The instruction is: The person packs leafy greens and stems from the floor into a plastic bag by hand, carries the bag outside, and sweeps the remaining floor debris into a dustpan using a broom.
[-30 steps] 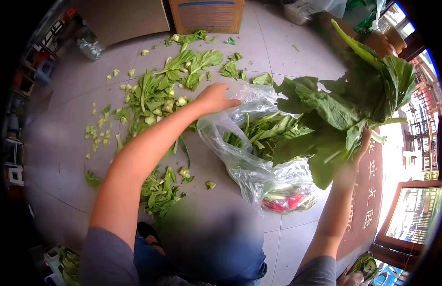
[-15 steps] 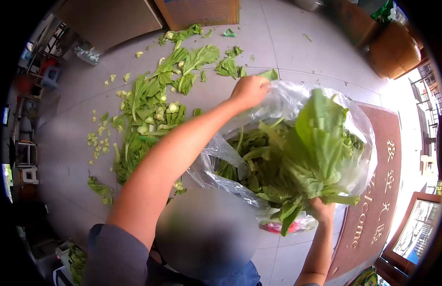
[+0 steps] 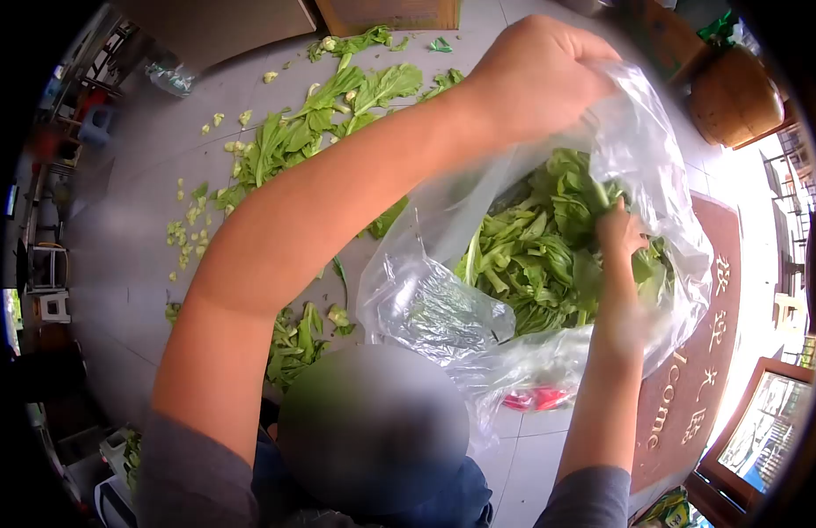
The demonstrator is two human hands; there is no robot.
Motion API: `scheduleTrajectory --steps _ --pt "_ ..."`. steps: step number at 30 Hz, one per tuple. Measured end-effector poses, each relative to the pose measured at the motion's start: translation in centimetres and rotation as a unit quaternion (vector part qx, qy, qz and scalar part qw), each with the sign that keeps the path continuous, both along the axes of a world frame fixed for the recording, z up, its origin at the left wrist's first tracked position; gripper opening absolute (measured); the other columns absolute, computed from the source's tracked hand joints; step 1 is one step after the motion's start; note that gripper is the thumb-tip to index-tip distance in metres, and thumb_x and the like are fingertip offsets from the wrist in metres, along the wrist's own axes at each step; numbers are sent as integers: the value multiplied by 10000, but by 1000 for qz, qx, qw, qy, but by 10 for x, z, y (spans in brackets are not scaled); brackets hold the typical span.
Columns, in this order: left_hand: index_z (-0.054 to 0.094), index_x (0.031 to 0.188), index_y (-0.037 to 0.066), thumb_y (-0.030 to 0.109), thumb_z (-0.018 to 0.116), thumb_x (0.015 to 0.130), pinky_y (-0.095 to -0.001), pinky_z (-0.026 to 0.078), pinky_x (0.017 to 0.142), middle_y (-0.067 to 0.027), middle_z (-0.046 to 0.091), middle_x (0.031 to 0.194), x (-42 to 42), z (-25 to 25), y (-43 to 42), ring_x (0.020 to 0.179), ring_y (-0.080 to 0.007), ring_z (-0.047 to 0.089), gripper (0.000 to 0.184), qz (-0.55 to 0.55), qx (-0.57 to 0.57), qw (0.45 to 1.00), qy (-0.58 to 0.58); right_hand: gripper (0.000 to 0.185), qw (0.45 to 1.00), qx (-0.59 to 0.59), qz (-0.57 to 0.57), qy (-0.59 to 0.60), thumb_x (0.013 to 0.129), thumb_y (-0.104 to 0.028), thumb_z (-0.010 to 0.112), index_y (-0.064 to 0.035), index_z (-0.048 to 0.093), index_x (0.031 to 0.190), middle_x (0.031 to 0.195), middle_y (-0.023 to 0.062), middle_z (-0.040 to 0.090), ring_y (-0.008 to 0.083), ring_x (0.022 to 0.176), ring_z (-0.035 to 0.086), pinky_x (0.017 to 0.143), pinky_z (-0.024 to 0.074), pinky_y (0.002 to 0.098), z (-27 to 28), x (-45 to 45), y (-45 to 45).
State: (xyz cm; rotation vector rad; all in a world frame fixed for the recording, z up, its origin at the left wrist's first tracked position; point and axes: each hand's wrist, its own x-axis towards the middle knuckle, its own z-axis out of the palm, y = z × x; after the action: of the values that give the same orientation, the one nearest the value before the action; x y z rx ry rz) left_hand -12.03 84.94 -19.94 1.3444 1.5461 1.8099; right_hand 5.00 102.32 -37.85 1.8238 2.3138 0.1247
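My left hand (image 3: 549, 84) is raised at the top, closed on the rim of a large clear plastic bag (image 3: 434, 304), pulling it upward. The bag's mouth gapes towards me, and leafy greens (image 3: 536, 255) with pale stalks fill it. My right hand (image 3: 621, 233) is inside the bag, against the greens near its right wall. Its fingers look apart, with leaves beside and beneath them. Something red (image 3: 538, 399) shows at the bag's lower side. On the floor to the left lies a pile of loose greens (image 3: 289, 145).
Small pale-green trimmings (image 3: 188, 233) are scattered on the tiled floor. A brown welcome mat (image 3: 681, 387) lies to the right of the bag. A cardboard box (image 3: 390, 16) stands at the top, and a brown rounded container (image 3: 735, 97) at the upper right.
My right hand has carried a bunch of greens up and into the bag, and its fingers have loosened. My left hand has lifted the bag's rim higher and further right.
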Motion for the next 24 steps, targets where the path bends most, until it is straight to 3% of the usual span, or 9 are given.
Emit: scheduleTrajectory --steps 1,3,7,9,10,15,17,21,24 --pt "637 927 -33 66 590 727 -250 470 667 -101 655 810 -11 -4 0 688 -140 598 228 33 -6 999 -29 388 994 55 62 -69 831 -179 435 -183 473 1217 1311 201 378 349 1186 396 927 315 563 -17 -6 1" --pt "615 988 -29 146 622 747 -266 463 744 -113 646 874 -45 -15 -6 774 -163 602 298 68 -75 995 -3 394 960 128 250 3 821 -198 449 -189 477 1214 1326 237 332 347 1181 404 953 329 497 -78 13 58" --pt "566 1083 -18 272 645 771 -284 451 779 -112 626 946 -82 -43 -48 858 -177 588 433 68 -191 979 35 548 973 -101 177 111 741 -371 611 -89 494 1196 1213 177 481 332 1083 483 913 376 424 -4 33 39" --pt "549 1111 -9 308 634 792 -274 449 742 -90 622 922 -87 -57 -85 834 -144 574 457 78 -215 970 81 451 928 -14 304 214 790 -337 592 -47 540 1131 1135 174 536 312 1037 522 884 393 392 7 48 12" --pt "543 1121 8 329 632 794 -284 427 840 -99 598 1026 -92 -62 -106 982 -168 550 467 57 -263 961 70 395 924 -24 283 257 809 -298 581 -26 555 1094 1106 178 551 306 1020 533 863 405 374 25 47 -25" --pt "569 1059 7 367 604 811 -316 431 849 -106 603 1021 -114 -146 -241 979 -185 554 439 107 -436 893 37 281 800 -147 428 394 782 -147 626 4 583 1016 1045 174 570 309 938 559 815 437 362 93 47 -210" --pt "549 1084 12 388 591 816 -322 436 840 -113 602 1016 -109 -174 -310 972 -196 560 463 129 -537 834 15 306 722 -182 560 363 743 -139 663 8 587 1001 1039 169 561 316 930 549 802 447 366 120 39 -258" --pt "428 1222 24 493 576 789 -358 415 876 -168 520 1150 -68 -196 -428 1083 -243 494 655 126 -718 642 -237 399 639 -367 597 318 714 -175 690 3 559 1046 1095 172 513 323 883 541 744 472 369 123 6 -320" --pt "114 1356 5 672 569 658 -465 345 954 -270 174 1364 -14 -227 -511 1261 -362 248 1066 9 -688 592 -420 468 626 -388 613 287 733 -187 680 -13 503 1130 1124 200 495 348 927 535 766 471 370 110 -44 -344"
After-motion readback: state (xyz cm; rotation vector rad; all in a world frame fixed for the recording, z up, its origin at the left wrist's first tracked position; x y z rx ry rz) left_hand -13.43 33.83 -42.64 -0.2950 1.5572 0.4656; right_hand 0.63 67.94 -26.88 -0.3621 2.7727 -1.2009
